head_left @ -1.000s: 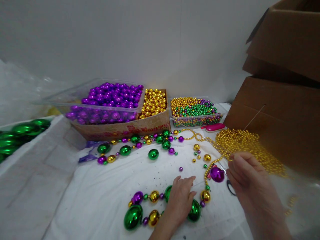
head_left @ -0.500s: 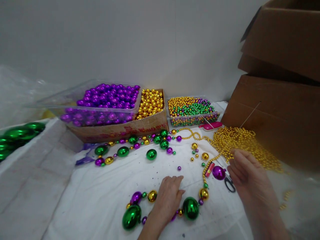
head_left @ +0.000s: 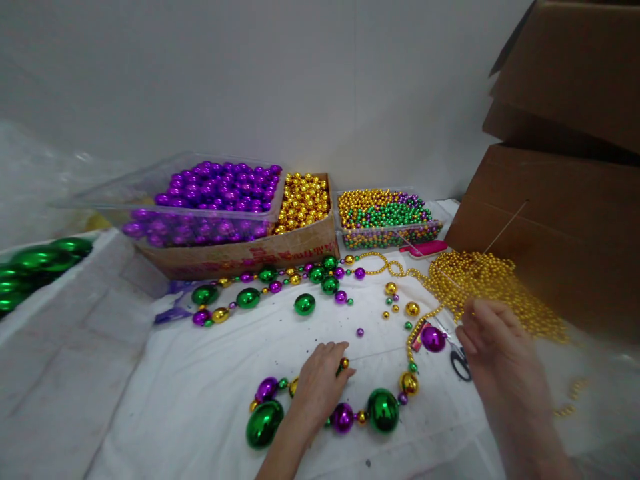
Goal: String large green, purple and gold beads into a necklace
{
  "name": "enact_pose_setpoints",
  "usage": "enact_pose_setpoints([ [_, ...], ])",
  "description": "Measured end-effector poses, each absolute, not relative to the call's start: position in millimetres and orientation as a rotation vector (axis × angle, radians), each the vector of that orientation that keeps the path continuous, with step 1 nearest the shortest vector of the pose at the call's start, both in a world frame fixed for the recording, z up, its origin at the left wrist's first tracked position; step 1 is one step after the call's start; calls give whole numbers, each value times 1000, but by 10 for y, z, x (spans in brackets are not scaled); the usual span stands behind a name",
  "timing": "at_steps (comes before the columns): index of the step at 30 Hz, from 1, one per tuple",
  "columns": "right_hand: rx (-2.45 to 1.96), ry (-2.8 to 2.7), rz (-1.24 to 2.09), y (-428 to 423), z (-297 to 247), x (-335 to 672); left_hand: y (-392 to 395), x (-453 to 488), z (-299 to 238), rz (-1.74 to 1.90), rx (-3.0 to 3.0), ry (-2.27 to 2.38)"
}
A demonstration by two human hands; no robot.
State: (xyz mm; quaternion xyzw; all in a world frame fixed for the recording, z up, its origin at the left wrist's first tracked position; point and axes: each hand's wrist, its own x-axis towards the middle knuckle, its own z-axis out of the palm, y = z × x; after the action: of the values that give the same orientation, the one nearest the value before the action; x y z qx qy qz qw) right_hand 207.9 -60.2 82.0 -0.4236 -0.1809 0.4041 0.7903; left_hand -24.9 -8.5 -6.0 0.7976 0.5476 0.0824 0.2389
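Note:
My left hand [head_left: 320,381] is closed over a bead strand on the white cloth, with a small gold bead [head_left: 345,363] between its thumb and fingertips. A large green ball [head_left: 383,411] and a purple ball [head_left: 343,418] of this strand lie right of my left wrist; another green ball [head_left: 265,424] lies left of it. A thin string runs rightward from the left fingertips. My right hand [head_left: 493,350] is raised in a pinch, slightly blurred; what it holds is hidden. Just left of it are a shiny purple ornament [head_left: 433,339] and dark-handled scissors [head_left: 461,363].
Behind stand a clear bin of purple balls [head_left: 220,190], a carton of gold balls [head_left: 305,200] and a tray of mixed beads [head_left: 387,212]. Gold bead chains [head_left: 480,273] pile beside a cardboard box [head_left: 550,220]. A finished-looking strand [head_left: 249,298] lies at centre left.
My left hand has shifted slightly left, and a gold bead now shows at its fingertips. The purple ornament has moved a little left, over the small red item. My right hand stays raised.

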Motion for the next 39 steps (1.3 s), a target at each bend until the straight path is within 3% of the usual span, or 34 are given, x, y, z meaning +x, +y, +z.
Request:
enact_pose_setpoints([
  [6, -945, -431, 990, -515, 664, 1872, -114, -242, -49, 240, 2150, 1448],
  [16, -844, -483, 1251, -462, 679, 1529, -218, 364, 128, 781, 1931, 934],
  [26, -905, -513, 1044, -542, 816, 1713, -225, 282, -246, 521, 2227, 1264],
  [39, -843, -257, 1181, -470, 423, 1846, -250, 78, -70, 569, 2135, 1267],
])
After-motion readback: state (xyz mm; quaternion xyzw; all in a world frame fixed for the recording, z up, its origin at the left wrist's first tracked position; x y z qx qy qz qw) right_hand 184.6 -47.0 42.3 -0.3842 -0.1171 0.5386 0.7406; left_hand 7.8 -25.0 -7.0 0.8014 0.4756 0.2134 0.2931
